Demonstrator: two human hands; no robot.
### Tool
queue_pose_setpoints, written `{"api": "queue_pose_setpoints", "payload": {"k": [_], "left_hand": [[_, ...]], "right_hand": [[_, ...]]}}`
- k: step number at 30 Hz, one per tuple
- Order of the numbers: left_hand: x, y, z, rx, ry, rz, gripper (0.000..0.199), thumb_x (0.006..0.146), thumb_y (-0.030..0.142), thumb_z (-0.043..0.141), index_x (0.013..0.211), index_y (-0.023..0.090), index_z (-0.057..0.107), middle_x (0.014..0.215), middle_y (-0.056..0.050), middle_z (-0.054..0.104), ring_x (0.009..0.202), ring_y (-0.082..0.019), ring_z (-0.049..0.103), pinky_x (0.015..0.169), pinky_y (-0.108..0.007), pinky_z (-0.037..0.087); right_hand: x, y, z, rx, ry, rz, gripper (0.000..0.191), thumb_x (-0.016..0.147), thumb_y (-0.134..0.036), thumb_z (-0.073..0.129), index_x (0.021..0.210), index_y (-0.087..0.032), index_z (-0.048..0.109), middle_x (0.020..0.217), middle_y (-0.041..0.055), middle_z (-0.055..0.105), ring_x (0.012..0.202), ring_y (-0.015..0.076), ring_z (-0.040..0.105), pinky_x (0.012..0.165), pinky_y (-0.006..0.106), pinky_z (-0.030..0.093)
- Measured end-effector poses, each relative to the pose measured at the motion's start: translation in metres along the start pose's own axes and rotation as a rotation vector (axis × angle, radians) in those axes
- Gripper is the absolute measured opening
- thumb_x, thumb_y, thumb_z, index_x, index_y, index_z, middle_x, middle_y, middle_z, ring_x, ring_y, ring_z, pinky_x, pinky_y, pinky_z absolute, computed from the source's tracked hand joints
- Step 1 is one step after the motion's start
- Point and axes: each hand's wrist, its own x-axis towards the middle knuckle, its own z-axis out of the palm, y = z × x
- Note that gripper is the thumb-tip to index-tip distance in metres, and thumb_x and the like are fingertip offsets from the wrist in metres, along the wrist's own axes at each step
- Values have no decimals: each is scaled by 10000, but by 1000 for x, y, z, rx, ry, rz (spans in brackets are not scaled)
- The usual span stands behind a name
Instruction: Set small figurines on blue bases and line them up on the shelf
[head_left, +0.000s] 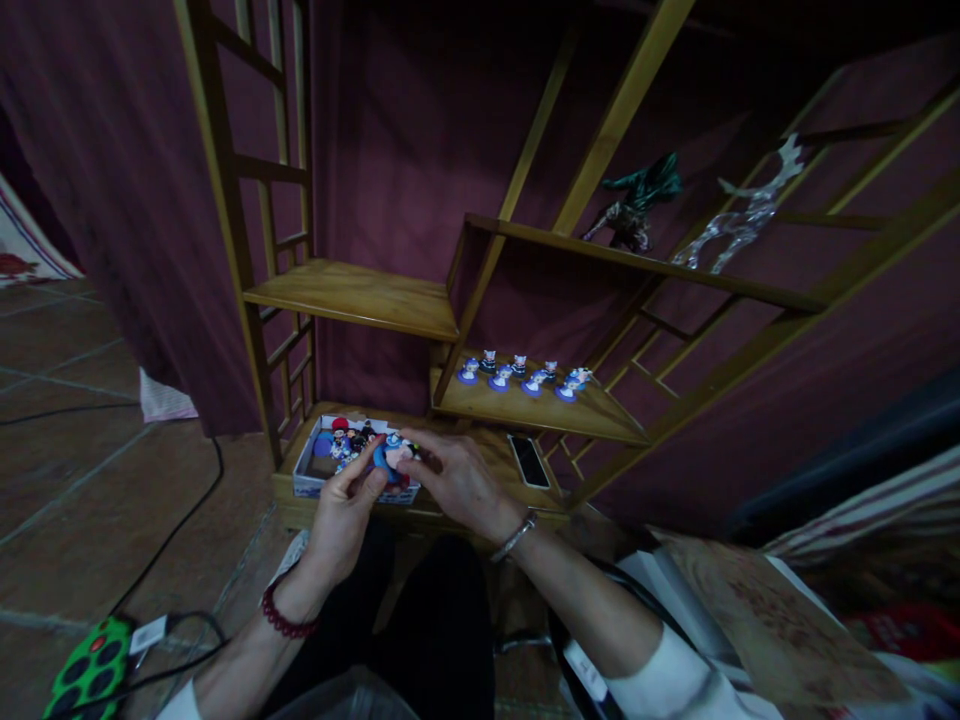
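Between my two hands is a small figurine in blue, white and pink. My left hand grips its blue lower part from the left. The fingers of my right hand close on its right side. Both hands are over the right end of a white open box, where several more figurines lie jumbled, one with a red cap. My hands hide part of the box.
On the low right shelf several small figurines stand in two rows. A phone lies right of my hands. Higher up are a dark green statuette and a clear deer figure. A green power strip and cables are on the floor.
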Motion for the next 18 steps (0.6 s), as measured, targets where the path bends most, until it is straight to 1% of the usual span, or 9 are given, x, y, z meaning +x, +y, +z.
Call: {"api": "queue_pose_setpoints", "payload": {"k": [2, 4, 6, 11, 18], "left_hand": [[-1, 2, 2, -22, 2, -9, 487, 628, 328, 719, 1088, 198, 630, 1055, -63, 646, 880, -194, 610, 707, -294, 536], [-2, 3, 2, -25, 0, -10, 481, 628, 323, 719, 1086, 203, 630, 1057, -57, 646, 887, -191, 605, 707, -288, 534], [-1, 2, 0, -1, 1, -7, 494, 633, 320, 715, 1104, 205, 620, 1059, -53, 646, 913, -197, 599, 727, -293, 530], [3, -3, -5, 98, -3, 67, 495, 666, 320, 686, 1141, 212, 594, 1133, -54, 615, 1022, -217, 567, 830, -312, 498], [3, -3, -7, 251, -4, 179, 432, 684, 295, 669, 1107, 229, 616, 1213, -42, 562, 1129, -223, 500, 903, -306, 454]], "right_hand": [[0, 3, 0, 11, -15, -36, 287, 834, -333, 531, 1095, -237, 603, 1019, 19, 674, 899, 160, 628, 806, 258, 457], [1, 6, 1, 19, -30, -59, 290, 840, -337, 521, 1099, -236, 601, 1035, 21, 669, 925, 160, 621, 819, 257, 453], [2, 7, 3, 18, -30, -41, 290, 835, -344, 527, 1092, -235, 606, 1015, 22, 675, 887, 158, 630, 794, 256, 460], [2, 5, 10, 59, 6, 80, 279, 822, -357, 535, 1052, -227, 626, 864, 3, 693, 671, 129, 611, 642, 229, 458], [2, 1, 13, 124, -3, 133, 218, 821, -316, 529, 976, -218, 646, 821, -3, 685, 688, 131, 605, 633, 222, 452]]}}
